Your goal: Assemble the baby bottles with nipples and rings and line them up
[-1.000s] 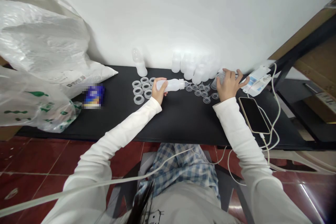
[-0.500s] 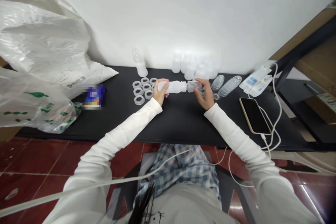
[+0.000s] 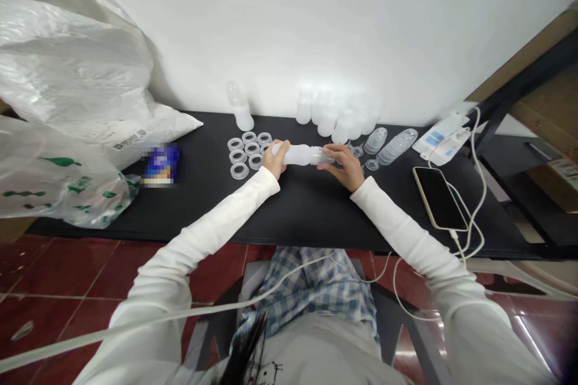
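Bottle of milky plastic is being held sideways just above the black counter, and a clear cap piece is sitting at its neck. Left hand is closing firmly around the bottle body, while right hand is pinching the clear piece, with its fingers only half curled. Other white bottles are standing together near the wall, but loose rings are lying in a group on the left, and stacked clear cups are lying on the right, so many parts are remaining separate. Barcode label on the white sack is too small for reading, and blue packet is blurred.
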{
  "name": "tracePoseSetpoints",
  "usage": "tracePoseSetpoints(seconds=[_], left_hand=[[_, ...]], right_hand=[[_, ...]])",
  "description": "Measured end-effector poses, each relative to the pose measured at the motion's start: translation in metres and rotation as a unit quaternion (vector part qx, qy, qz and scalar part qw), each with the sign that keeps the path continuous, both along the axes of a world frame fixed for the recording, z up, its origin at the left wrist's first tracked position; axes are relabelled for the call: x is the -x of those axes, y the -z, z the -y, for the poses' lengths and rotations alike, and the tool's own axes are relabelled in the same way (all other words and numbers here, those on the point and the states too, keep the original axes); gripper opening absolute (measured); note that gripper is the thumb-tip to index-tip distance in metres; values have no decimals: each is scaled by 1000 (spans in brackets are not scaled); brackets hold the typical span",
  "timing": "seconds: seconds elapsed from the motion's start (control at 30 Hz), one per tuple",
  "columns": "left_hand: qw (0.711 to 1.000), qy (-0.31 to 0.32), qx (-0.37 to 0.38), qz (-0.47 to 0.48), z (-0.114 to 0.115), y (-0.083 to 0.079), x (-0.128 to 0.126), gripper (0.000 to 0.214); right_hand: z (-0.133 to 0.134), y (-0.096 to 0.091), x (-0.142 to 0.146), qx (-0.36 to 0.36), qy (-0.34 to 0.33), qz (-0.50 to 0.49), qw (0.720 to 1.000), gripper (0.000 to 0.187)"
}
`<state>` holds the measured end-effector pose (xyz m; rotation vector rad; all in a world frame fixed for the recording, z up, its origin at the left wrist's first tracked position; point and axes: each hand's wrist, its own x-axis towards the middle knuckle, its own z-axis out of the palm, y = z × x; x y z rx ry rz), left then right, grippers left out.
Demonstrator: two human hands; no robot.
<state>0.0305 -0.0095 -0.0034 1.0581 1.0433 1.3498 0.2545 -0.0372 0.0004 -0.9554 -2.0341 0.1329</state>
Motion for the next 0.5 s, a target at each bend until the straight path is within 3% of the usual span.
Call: tracePoseSetpoints(seconds=[0.13, 0.27, 0.4, 0.5], left_hand=[[999, 26, -24, -34, 4, 0, -1, 62], [978, 25, -165, -129, 13, -2, -3, 56], [900, 1, -360, -245, 17, -2, -3, 55], [833, 46, -472, -285, 10, 0, 0, 53]], right_hand=[[0, 4, 4, 22, 17, -15, 1000, 48], [4, 3, 9, 35, 118, -66, 990, 55], [4, -4, 9, 100, 151, -134, 974, 54], [-1, -7, 5, 142, 124, -199, 962, 55]])
